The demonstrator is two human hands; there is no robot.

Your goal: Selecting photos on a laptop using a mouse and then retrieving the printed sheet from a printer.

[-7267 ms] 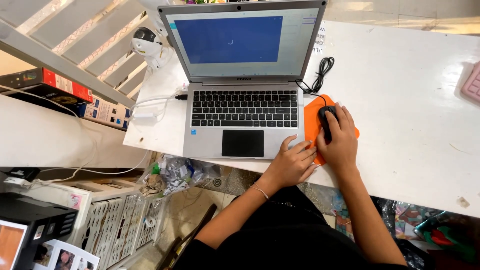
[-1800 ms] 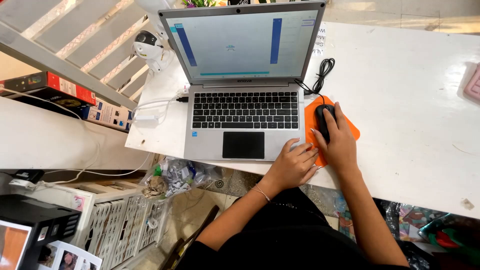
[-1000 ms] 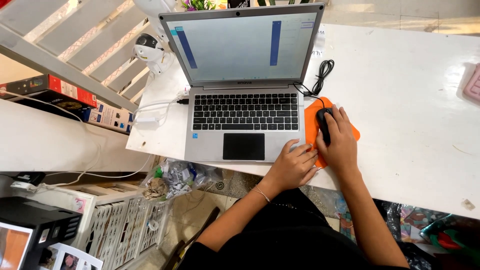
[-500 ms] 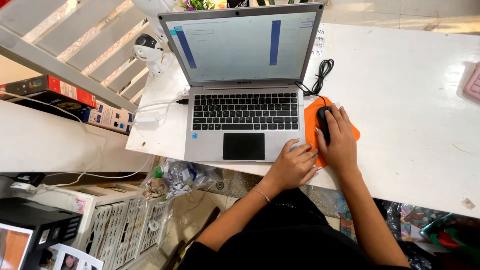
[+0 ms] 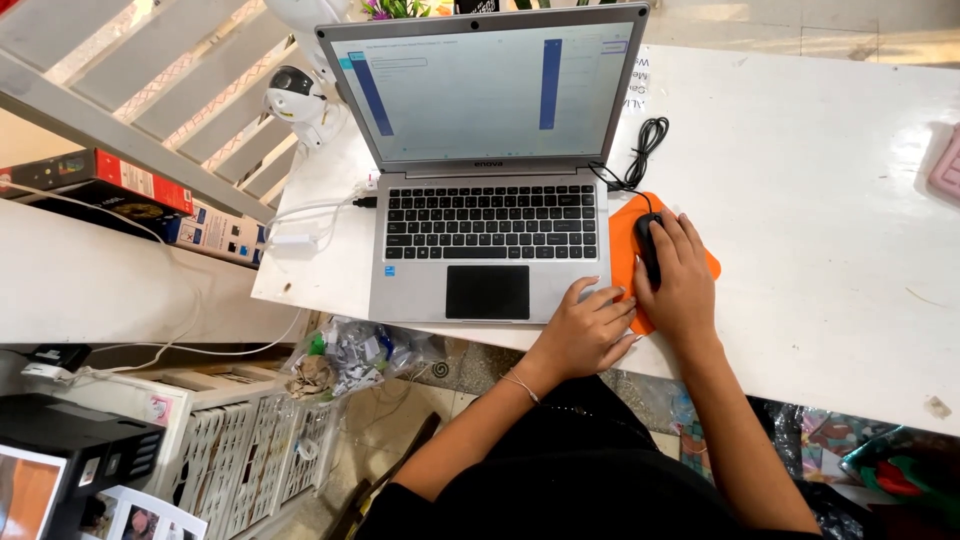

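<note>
A silver laptop point(image 5: 490, 180) stands open on the white table point(image 5: 830, 200), its screen showing a pale page with two blue bars. My right hand point(image 5: 682, 280) lies over a black wired mouse point(image 5: 648, 240) on an orange mouse pad point(image 5: 628, 222) to the right of the laptop. My left hand point(image 5: 588, 325) rests with curled fingers on the laptop's front right corner, beside the touchpad, and holds nothing.
The mouse cable point(image 5: 640, 150) coils behind the pad. A small white camera point(image 5: 295, 100) and white charger cables point(image 5: 300, 215) sit left of the laptop. Boxes point(image 5: 110, 190) lie on a lower shelf at left. A pink object point(image 5: 946, 165) is at the table's right edge.
The laptop screen went from dark blue to a pale page with blue bars. Both hands have stayed where they were.
</note>
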